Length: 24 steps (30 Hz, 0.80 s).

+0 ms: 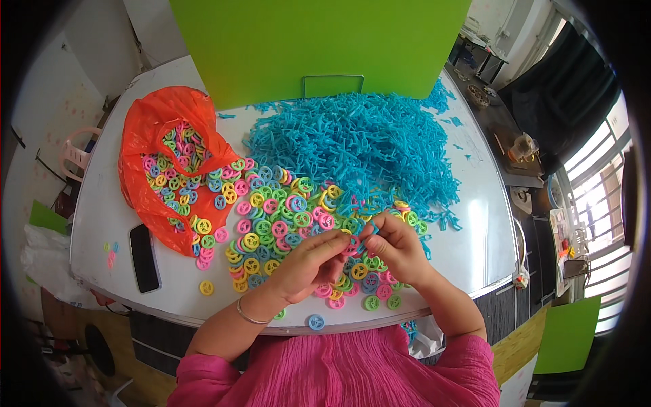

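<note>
Both hands meet over a heap of small plastic wheels (279, 229) in pink, yellow, green and blue. My left hand (313, 266) is closed, pinching a pink plastic wheel (351, 247) at its fingertips. My right hand (401, 249) is closed too, with a small blue plastic piece (368, 230) between thumb and forefinger, right against the wheel. Whether the two parts are joined cannot be seen, as the fingers cover much of them. Just beyond the hands rises a large pile of similar blue plastic pieces (352, 139).
A red plastic bag (139, 122), spilling more wheels, lies at the left of the white table (108, 203). A dark phone (144, 258) rests near the left front edge. Behind the blue pile stands a green board (319, 47) with a metal wire stand (332, 76).
</note>
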Each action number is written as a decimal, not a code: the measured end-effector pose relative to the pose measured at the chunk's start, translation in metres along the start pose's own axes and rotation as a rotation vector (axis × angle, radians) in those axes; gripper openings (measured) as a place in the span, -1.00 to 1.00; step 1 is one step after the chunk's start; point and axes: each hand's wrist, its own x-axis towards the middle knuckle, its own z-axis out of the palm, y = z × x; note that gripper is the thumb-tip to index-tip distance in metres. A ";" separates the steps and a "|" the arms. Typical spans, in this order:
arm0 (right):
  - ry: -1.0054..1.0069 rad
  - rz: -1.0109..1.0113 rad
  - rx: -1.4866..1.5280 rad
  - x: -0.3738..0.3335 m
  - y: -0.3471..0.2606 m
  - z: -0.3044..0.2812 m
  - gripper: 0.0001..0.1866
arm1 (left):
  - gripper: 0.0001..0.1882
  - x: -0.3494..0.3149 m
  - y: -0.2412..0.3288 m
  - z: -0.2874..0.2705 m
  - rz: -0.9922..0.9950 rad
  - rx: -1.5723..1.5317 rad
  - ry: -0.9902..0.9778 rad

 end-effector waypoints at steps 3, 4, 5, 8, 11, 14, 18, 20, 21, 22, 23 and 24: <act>0.016 -0.066 -0.140 -0.003 0.004 0.003 -0.85 | -0.80 -0.001 0.000 0.005 0.002 -0.045 0.042; 0.025 -0.110 -0.218 -0.003 0.005 0.004 -0.85 | -0.80 -0.001 -0.001 0.006 -0.004 -0.079 0.051; 0.025 -0.108 -0.218 -0.004 0.005 0.002 -0.85 | -0.80 -0.001 -0.001 0.005 -0.005 -0.080 0.051; 0.037 -0.110 -0.440 -0.004 0.003 0.001 -0.85 | -0.80 -0.003 -0.003 0.004 -0.016 -0.141 0.014; 0.069 -0.111 -0.175 -0.001 0.002 0.007 -0.85 | -0.79 -0.006 -0.007 0.009 0.035 -0.020 0.071; 0.127 -0.021 0.014 0.000 0.004 0.011 -0.83 | -0.79 -0.004 -0.012 0.016 0.136 0.073 0.174; 0.244 0.047 0.009 -0.001 0.008 0.013 -0.84 | -0.80 -0.004 -0.019 0.018 0.196 0.067 0.213; 0.273 0.034 -0.008 -0.001 0.011 0.011 -0.85 | -0.79 -0.005 -0.020 0.017 0.194 0.076 0.169; 0.257 0.017 0.001 0.000 0.008 0.013 -0.86 | -0.78 -0.006 -0.018 0.019 0.178 0.050 0.178; 0.239 0.000 0.011 0.001 0.006 0.014 -0.87 | -0.77 -0.006 -0.015 0.020 0.164 0.025 0.189; 0.238 0.000 0.011 0.002 0.006 0.014 -0.87 | -0.77 -0.005 -0.014 0.017 0.165 0.025 0.191; 0.213 -0.025 -0.019 0.003 0.005 0.014 -0.88 | -0.77 -0.003 -0.014 0.012 0.131 -0.098 0.169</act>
